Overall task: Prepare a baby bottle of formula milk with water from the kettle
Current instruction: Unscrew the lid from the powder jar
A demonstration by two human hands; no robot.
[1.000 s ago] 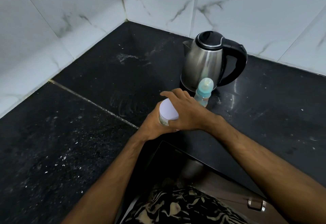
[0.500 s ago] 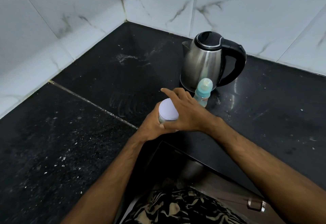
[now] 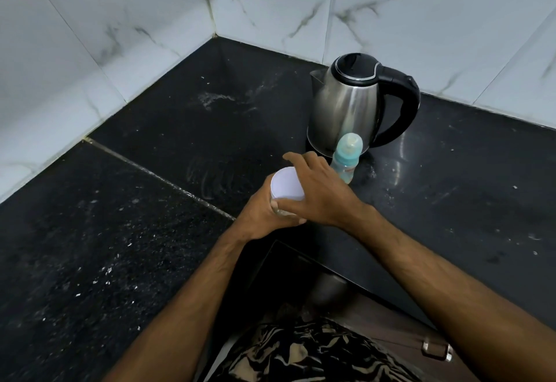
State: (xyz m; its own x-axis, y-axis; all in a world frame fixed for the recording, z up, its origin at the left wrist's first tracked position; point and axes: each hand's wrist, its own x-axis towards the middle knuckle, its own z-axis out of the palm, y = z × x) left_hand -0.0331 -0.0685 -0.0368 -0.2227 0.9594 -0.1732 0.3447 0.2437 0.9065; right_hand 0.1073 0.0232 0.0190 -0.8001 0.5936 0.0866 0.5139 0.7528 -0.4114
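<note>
A small container with a white lid [image 3: 285, 184] stands near the front edge of the black counter [image 3: 150, 201]. My left hand [image 3: 260, 219] is wrapped around its body from the left. My right hand [image 3: 319, 192] lies over the lid's right rim with fingers curled on it. Just behind my right hand stands a baby bottle [image 3: 346, 158] with a teal collar and clear cap, upright. Behind the bottle sits a steel kettle [image 3: 346, 104] with a black lid and a black handle pointing right.
White marble-tiled walls [image 3: 120, 35] meet in a corner at the back. The counter has a seam running diagonally on the left and light dust marks. Below the counter edge is a brown drawer front with a metal handle [image 3: 436, 350].
Both hands stay on the container; my right hand's fingers have shifted slightly around the lid. Kettle and bottle have not moved.
</note>
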